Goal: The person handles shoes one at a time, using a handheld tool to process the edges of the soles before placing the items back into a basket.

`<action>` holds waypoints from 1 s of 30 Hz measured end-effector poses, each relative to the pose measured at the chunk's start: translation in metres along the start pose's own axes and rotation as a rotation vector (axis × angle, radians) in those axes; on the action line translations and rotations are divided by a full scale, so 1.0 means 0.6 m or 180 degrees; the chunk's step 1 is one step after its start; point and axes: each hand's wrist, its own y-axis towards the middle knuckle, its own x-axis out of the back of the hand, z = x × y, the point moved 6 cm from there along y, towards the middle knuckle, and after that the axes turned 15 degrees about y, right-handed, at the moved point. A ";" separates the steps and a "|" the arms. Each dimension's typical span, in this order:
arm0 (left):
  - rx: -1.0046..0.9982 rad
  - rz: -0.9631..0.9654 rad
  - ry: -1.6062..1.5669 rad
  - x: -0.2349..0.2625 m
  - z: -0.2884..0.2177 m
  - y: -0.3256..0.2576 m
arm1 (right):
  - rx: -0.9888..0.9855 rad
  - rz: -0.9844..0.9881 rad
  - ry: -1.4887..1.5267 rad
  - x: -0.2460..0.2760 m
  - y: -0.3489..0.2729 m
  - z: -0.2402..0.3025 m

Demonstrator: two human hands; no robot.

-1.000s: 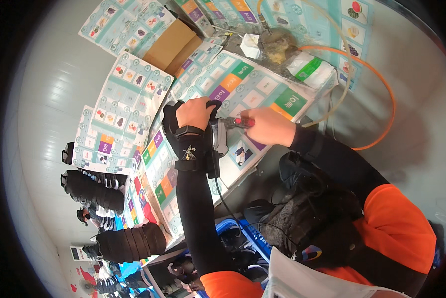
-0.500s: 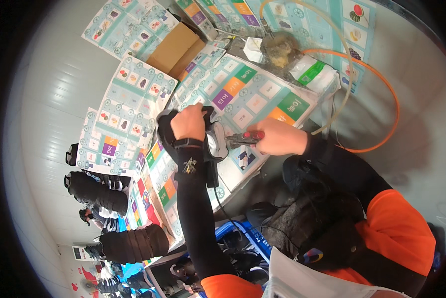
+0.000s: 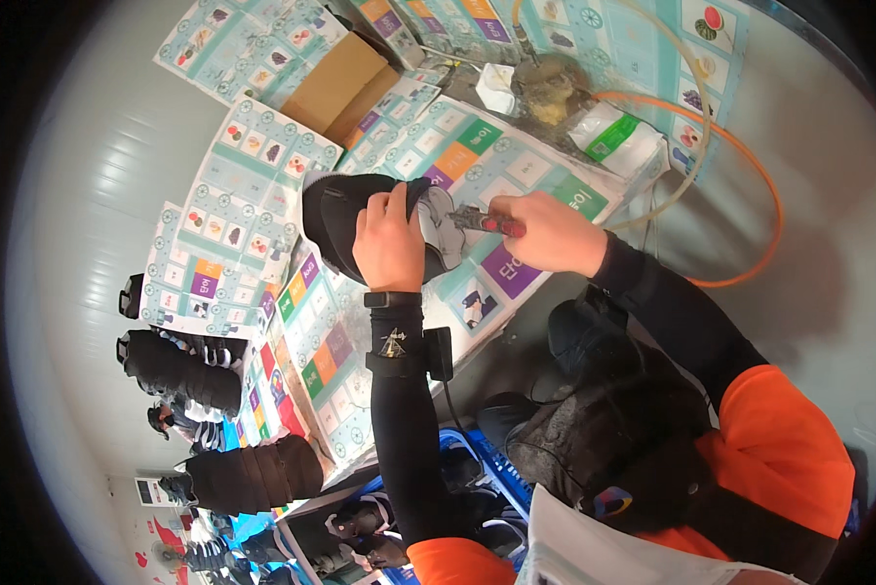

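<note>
My left hand [image 3: 391, 244] grips a black shoe [image 3: 332, 216] from above, over a table covered with colourful printed sheets [image 3: 516, 161]. A grey part of the shoe [image 3: 444, 234] shows between my two hands. My right hand [image 3: 547, 234] is closed on a small tool with a red handle [image 3: 488, 223], whose tip touches the grey part. A black watch and a small black device sit on my left forearm [image 3: 399, 341].
A brown cardboard box [image 3: 345, 83] lies at the back, with a white packet with a green label [image 3: 615, 141] to its right. An orange hose [image 3: 761, 195] loops on the right. Black boots [image 3: 179, 369] line the floor on the left, and a blue crate [image 3: 482, 458] stands below.
My left hand has turned the black shoe, so more of it now shows to the left of the hand. The right hand has stayed at the shoe with the tool.
</note>
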 end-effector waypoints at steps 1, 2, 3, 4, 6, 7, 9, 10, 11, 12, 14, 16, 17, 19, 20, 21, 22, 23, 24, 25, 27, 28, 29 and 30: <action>0.0016 0.0005 -0.0002 -0.003 0.000 0.002 | -0.0075 -0.0083 -0.0138 0.006 0.001 0.004; -0.0043 -0.0080 0.0002 -0.003 -0.002 0.004 | -0.0136 -0.0041 -0.0143 0.009 0.000 0.002; -0.0103 -0.0165 0.0008 -0.001 -0.005 0.004 | -0.0136 -0.0027 -0.0144 0.009 -0.002 0.000; -0.0084 -0.0087 -0.0029 -0.002 -0.004 0.005 | -0.0119 -0.0027 -0.0223 0.007 -0.004 -0.003; -0.0027 -0.0005 -0.0083 0.002 0.001 0.005 | -0.0101 -0.0031 -0.0294 0.004 -0.004 -0.004; 0.0039 0.0078 -0.0140 0.001 0.004 0.003 | -0.0206 0.0103 -0.0280 -0.001 -0.005 -0.007; 0.0030 0.0011 -0.0171 0.007 0.006 -0.003 | -0.0308 0.0245 -0.0255 -0.011 -0.007 -0.012; 0.0023 -0.0062 -0.0215 0.011 0.004 -0.005 | -0.0225 0.0171 -0.0231 -0.009 -0.010 -0.014; 0.0028 -0.0056 -0.0216 0.015 0.003 -0.008 | -0.0141 0.0100 -0.0205 -0.007 -0.012 -0.013; 0.0039 -0.0063 -0.0222 0.019 0.004 -0.011 | -0.0143 0.0110 -0.0203 -0.007 -0.012 -0.013; 0.0057 -0.0061 -0.0207 0.033 0.004 -0.019 | -0.0178 -0.0115 -0.0090 -0.001 -0.008 -0.016; 0.0297 0.0099 -0.0202 0.044 0.005 -0.037 | -0.0327 0.0188 -0.0120 -0.006 -0.011 -0.012; 0.0297 0.0107 -0.0201 0.051 0.003 -0.046 | -0.0479 0.0476 -0.0160 -0.013 -0.013 -0.014; 0.0520 0.0171 -0.0351 0.059 -0.001 -0.068 | -0.0501 0.0467 -0.0094 -0.014 -0.017 -0.015; 0.0623 0.0281 -0.0400 0.068 -0.004 -0.078 | -0.0505 0.0476 -0.0019 -0.017 -0.017 -0.016; 0.0621 0.0298 -0.0406 0.071 -0.007 -0.089 | -0.0523 0.0477 -0.0014 -0.018 -0.016 -0.018; 0.0790 0.0324 -0.0485 0.080 -0.003 -0.101 | -0.0517 0.0419 0.0061 -0.019 -0.015 -0.013; 0.0959 0.0350 -0.0568 0.088 0.000 -0.112 | -0.0514 0.0359 0.0133 -0.019 -0.014 -0.010; 0.1018 0.0393 -0.0726 0.097 -0.003 -0.121 | -0.0523 0.0371 0.0143 -0.020 -0.013 -0.010; 0.1024 0.0403 -0.0728 0.101 -0.004 -0.132 | -0.0572 0.0581 0.0109 -0.025 -0.011 -0.014; 0.1092 0.0537 -0.0944 0.102 -0.006 -0.153 | -0.0633 0.0792 0.0070 -0.034 -0.014 -0.020; 0.1092 0.0573 -0.0970 0.108 -0.009 -0.162 | -0.0642 0.0597 0.0150 -0.033 -0.014 -0.023; 0.1100 0.0576 -0.0967 0.112 -0.011 -0.170 | -0.0653 0.0398 0.0229 -0.029 -0.014 -0.024; 0.1151 0.0580 -0.1003 0.114 -0.012 -0.177 | -0.0655 0.0405 0.0229 -0.027 -0.014 -0.021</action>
